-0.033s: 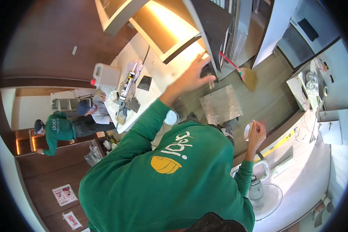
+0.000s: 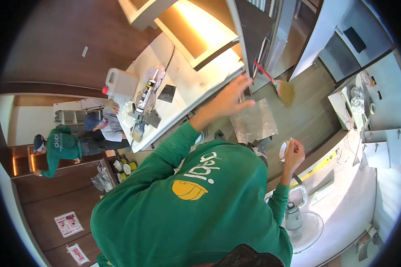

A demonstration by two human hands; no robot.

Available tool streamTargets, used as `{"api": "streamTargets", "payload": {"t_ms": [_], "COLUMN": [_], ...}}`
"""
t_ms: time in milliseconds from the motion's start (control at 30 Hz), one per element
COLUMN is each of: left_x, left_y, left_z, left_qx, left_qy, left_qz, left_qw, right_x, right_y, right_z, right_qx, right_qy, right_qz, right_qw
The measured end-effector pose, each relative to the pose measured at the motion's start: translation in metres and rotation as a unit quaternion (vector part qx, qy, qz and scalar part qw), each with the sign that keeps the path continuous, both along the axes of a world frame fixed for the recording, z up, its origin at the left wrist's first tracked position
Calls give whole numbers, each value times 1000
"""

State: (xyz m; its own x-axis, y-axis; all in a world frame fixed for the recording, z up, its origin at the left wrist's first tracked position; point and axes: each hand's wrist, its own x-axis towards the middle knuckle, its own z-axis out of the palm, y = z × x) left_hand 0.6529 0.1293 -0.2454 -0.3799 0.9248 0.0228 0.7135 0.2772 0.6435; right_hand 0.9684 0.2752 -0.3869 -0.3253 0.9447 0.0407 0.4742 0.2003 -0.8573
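Observation:
My left hand point(image 2: 229, 99) reaches out beyond the front edge of the white counter point(image 2: 194, 78), fingers stretched and thumb apart, holding nothing visible. Below it on the floor lies a scuffed, shiny flat sheet point(image 2: 256, 121). Off to the right, my right hand point(image 2: 294, 156) pinches a roll of tape point(image 2: 283, 151), a pale ring with a white centre. On the counter, left of my left hand, are a sealant cartridge point(image 2: 145, 97), a paintbrush point(image 2: 138, 131), a dark square plate point(image 2: 167, 93) and a whitish jerrycan point(image 2: 121, 83) with a red cap.
A broom point(image 2: 284, 91) leans by the cabinet panels. At right, a yellow spirit level point(image 2: 321, 165) lies near a round wire fan grille point(image 2: 307, 232). Two people work at far left: one in green point(image 2: 62, 144), another in a grey top point(image 2: 111, 127). A lit shelf point(image 2: 200, 29) hangs over the counter.
My left hand has moved slightly right and nearer, away from the lit shelf, its fingers still stretched. My right hand still holds the tape roll, with only a small shift.

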Motion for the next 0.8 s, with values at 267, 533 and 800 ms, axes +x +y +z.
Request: {"api": "streamTargets", "payload": {"t_ms": [267, 533, 800], "left_x": [44, 72, 98], "left_y": [-133, -226, -236], "left_z": [-78, -62, -58], "left_qx": [6, 50, 90], "left_qy": [-316, -435, -402], "left_qz": [-11, 17, 80], "left_qw": [949, 899, 907], "right_x": [-106, -141, -137], "right_y": [-133, -241, -233], "right_z": [70, 107, 104], "right_qx": [-29, -49, -21], "right_qy": [45, 72, 81], "right_qz": [69, 249, 324], "right_qw": [996, 965, 942]}}
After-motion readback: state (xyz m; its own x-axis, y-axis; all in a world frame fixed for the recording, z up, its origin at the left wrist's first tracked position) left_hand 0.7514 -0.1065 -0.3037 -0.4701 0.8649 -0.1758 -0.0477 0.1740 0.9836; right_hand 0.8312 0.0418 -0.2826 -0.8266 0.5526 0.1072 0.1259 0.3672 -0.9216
